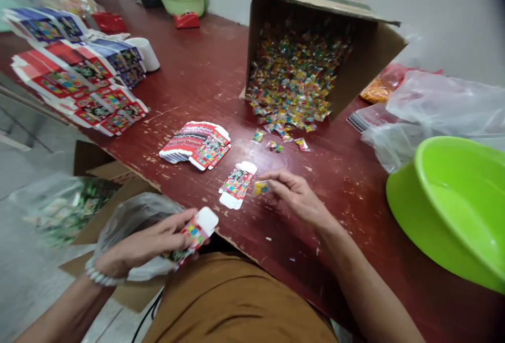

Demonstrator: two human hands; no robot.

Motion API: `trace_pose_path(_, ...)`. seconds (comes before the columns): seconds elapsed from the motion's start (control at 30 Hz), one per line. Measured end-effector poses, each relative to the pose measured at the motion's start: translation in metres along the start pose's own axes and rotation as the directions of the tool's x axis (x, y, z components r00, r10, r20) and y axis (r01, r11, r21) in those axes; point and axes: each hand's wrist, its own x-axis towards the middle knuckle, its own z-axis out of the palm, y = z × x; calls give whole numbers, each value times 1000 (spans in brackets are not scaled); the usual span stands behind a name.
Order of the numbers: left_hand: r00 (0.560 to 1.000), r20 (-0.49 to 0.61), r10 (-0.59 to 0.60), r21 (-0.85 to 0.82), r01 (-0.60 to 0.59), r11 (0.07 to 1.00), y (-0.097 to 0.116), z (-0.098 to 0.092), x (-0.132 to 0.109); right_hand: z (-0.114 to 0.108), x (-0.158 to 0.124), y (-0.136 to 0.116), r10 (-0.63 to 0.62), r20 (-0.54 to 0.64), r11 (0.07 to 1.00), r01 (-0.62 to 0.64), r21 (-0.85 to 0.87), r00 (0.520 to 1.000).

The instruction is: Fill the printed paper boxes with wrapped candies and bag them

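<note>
My left hand (158,240) is closed around a small printed candy box (194,233) near the table's front edge, its white end flap standing out. Between the thumb and fingers of my right hand (294,193) is a small clear-wrapped candy packet (261,188) with yellow and blue in it. Just left of that packet a flat, unfolded candy box (238,182) lies on the table. Beyond it rests a fanned stack of flattened red boxes (197,143). A few loose candy packets (275,147) lie in front of the big carton.
A cardboard carton (366,64) tipped on its side spills candy packets. At right stands a green basin (406,195) beside plastic bags (430,101). Piled flat boxes (79,80) and a white cup (144,53) are at left. An open carton with a plastic bag (134,217) sits below the table edge.
</note>
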Motion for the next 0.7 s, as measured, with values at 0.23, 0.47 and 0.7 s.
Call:
trace_pose_path(0.23,981,82,177,-72,-171,983,31,52,22,61,3,-5,-91,-72,992,97,84,993)
trace_pose_path(0.47,955,77,285,-152,-271,950,30,68,35,63,1,-16,-243,21,953,243,-183,970)
trace_pose_path(0.7,967,-58,250,-399,-252,882,25,73,43,54,4,-11,-22,-57,978,33,204,998)
